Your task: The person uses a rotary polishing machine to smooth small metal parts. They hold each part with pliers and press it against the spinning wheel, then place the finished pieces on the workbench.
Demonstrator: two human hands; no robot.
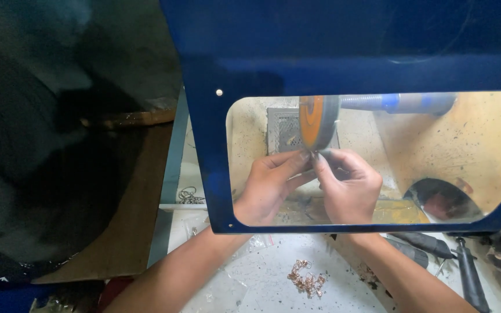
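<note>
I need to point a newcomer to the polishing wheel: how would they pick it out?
Find the blue hood with its clear window. Behind the window, just above the fingertips of the left hand and right hand, stands the orange wheel on a horizontal shaft. It is the only round orange thing inside.

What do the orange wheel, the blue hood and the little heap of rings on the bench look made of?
Orange polishing wheel: likely felt or cloth, matte, soft-edged. Blue hood: painted sheet metal, glossy, with a clear window, probably plastic. Heap of small coppery rings: metal, pinkish shine. Both hands pinch something too small to identify.

orange wheel [318,122], blue hood [343,52], coppery rings [307,280].
</note>
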